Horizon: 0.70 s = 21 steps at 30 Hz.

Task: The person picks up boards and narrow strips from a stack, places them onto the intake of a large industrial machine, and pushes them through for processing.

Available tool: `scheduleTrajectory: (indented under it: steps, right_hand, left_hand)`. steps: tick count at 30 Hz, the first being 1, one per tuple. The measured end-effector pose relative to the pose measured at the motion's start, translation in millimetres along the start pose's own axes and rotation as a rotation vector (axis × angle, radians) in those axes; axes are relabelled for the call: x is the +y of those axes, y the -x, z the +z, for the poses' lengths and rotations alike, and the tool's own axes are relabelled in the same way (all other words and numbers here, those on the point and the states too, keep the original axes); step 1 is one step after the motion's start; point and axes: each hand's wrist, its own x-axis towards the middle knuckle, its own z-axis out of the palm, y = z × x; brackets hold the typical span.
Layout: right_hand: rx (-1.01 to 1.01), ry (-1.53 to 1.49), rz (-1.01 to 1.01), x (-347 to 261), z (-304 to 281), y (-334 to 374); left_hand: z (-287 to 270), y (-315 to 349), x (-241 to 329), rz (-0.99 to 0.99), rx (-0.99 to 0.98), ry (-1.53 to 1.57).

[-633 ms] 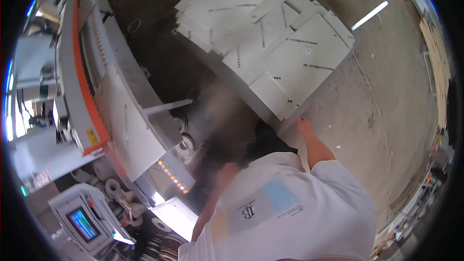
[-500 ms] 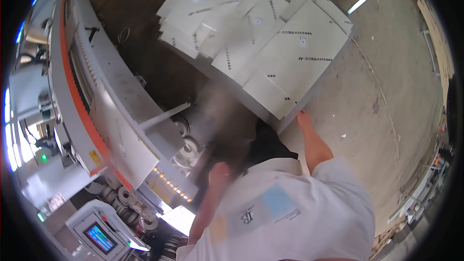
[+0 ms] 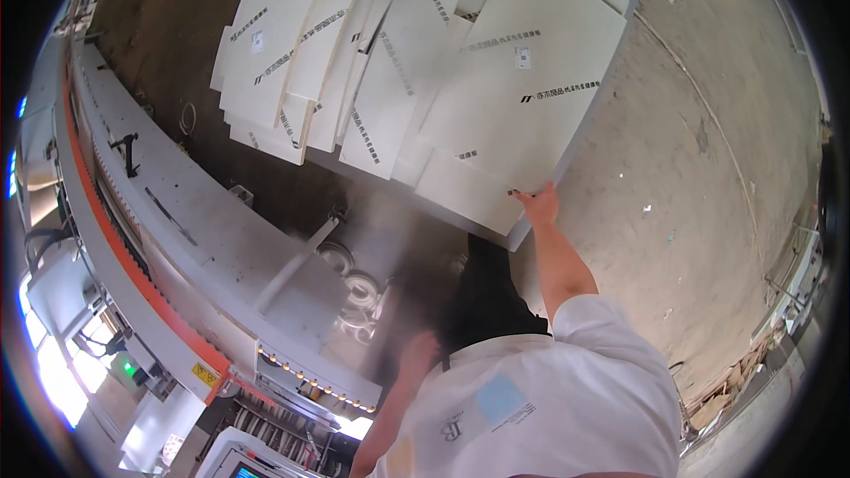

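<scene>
A fanned stack of large white flat cardboard sheets [image 3: 496, 115] with dark printed strips fills the top of the view. My right hand [image 3: 538, 205] reaches forward on a straight arm, its fingers hooked over the near corner of the top sheet. My left hand [image 3: 416, 352] is blurred and hangs lower, over the grey machine bed, apart from the sheets. I cannot make out whether it holds anything. A dark blurred shape [image 3: 482, 301] sits between my arms above my white shirt.
A long grey machine [image 3: 204, 239] with an orange stripe and a row of small lights runs along the left. White rolls [image 3: 354, 292] lie on its bed. A control screen [image 3: 243, 465] is at the bottom. Bare concrete floor [image 3: 691, 195] lies to the right, with scrap at its far edge.
The sheet stack now looks larger and nearer and has shifted up in view. My right hand stays at its near corner. My left hand remains low and blurred.
</scene>
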Motion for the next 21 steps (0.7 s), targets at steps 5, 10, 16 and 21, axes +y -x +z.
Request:
scheduleTrajectory:
  steps: [5,10,16,21]
  right_hand:
    - [-0.069,-0.41,-0.02,43,8,-10]
    - [-0.177,-0.617,0.313,57,6,-56]
    - [-0.228,-0.757,0.452,62,-2,-48]
    - [-0.472,-0.905,0.453,22,-24,42]
  left_hand:
    - [-6,-6,45,-0.049,-0.029,0.016]
    - [-34,-52,14,0.176,-0.045,-0.263]
    - [-31,-76,79,0.198,-0.082,-0.182]
    - [12,-102,167,0.189,-0.232,0.271]
